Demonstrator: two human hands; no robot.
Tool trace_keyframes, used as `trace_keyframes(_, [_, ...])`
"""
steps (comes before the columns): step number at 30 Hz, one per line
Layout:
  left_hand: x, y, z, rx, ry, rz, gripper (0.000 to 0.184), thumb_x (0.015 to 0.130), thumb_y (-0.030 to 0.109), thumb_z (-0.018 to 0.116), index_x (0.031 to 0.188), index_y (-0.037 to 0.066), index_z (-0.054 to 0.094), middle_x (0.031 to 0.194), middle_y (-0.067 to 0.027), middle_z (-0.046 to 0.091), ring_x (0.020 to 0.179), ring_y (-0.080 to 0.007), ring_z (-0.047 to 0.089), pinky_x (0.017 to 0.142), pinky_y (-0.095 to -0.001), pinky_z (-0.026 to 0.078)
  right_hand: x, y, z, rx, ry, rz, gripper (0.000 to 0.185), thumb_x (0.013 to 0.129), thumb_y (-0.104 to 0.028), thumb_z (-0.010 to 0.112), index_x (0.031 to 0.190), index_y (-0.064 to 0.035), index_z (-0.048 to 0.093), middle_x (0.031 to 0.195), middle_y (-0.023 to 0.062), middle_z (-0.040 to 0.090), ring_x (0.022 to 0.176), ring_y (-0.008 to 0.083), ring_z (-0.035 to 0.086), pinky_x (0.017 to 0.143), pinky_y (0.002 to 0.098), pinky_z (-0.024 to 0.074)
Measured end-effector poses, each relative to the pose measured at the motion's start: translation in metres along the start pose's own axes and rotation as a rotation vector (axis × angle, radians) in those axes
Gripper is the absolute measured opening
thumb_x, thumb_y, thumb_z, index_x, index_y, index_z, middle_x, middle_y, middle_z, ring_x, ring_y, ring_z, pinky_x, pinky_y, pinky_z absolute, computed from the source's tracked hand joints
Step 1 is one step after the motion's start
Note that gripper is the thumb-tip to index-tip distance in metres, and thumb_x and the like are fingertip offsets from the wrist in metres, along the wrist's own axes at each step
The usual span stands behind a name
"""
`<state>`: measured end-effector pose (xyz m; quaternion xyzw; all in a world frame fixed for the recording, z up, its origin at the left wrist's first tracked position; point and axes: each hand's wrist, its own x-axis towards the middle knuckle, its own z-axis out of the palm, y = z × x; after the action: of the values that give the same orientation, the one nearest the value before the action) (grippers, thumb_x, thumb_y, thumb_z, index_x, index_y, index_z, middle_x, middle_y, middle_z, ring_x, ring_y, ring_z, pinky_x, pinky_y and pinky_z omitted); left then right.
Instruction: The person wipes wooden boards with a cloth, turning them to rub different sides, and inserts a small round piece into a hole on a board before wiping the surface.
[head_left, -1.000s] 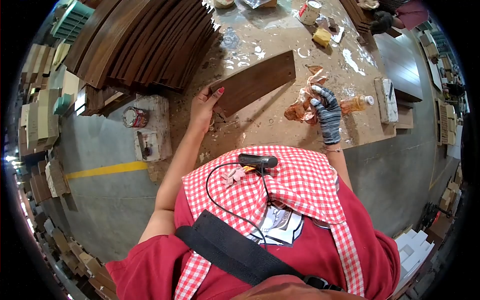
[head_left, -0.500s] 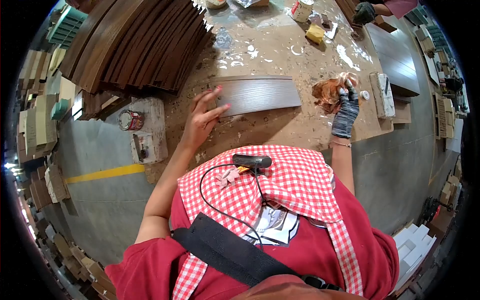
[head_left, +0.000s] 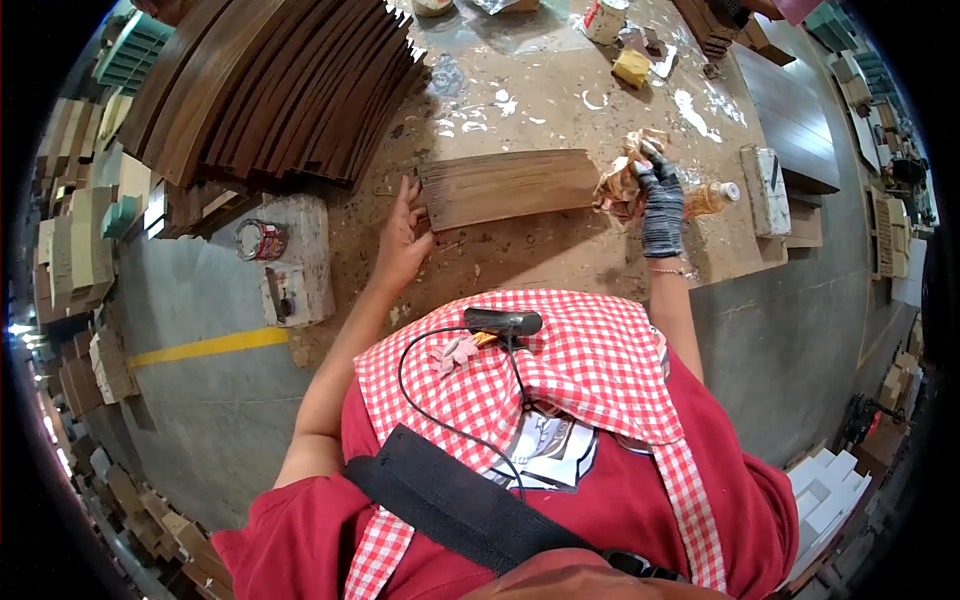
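A brown wooden board with visible grain lies crosswise in front of me. My left hand, bare, grips its left end, fingers along the edge and thumb near the lower corner. At the opposite end, my right hand wears a grey striped glove and is closed on a crumpled, brown-stained rag. The rag is against or right beside the board's right edge; exact contact is hard to tell. Just right of the glove is a clear bottle of amber liquid with a white cap.
Many dark brown boards are stacked at the left. A paint-smeared worktable carries a yellow sponge-like block and a can. A white-stained block and wide panels are at right. Another can stands left.
The rag in my right hand has moved left to the board's end, uncovering the bottle. My left hand has shifted from the board's top to its left edge. The board's glare is gone.
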<state>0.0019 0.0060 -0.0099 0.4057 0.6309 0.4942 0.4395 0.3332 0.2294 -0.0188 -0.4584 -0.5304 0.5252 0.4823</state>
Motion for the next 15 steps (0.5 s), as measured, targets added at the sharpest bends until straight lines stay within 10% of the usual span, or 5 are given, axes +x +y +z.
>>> trace_keyframes(6, [-0.008,-0.012,0.004,-0.054,0.008,-0.088,0.086,0.082,-0.012,0.049,0.157,0.007,0.013,0.159,-0.0166,0.023,0.137,-0.0214,0.036,0.102,-0.0302,0.04,0.004,-0.009,0.036,0.114,-0.141,0.067,0.036,0.089,-0.003,0.068,0.125,-0.0028,0.062,0.119,0.0048,0.066,0.109,0.014,0.061,0.096,0.028,0.0497])
trace_keyframes(15, [-0.007,-0.04,0.028,0.116,0.144,-0.118,0.076,0.086,-0.001,0.051,0.155,0.005,0.02,0.156,-0.0187,0.029,0.143,-0.0258,0.03,0.114,-0.0333,0.026,-0.009,0.069,0.095,-0.402,-0.372,-0.377,0.03,0.084,-0.002,0.065,0.114,-0.0075,0.066,0.112,0.0113,0.062,0.107,0.0292,0.059,0.099,0.0387,0.0462])
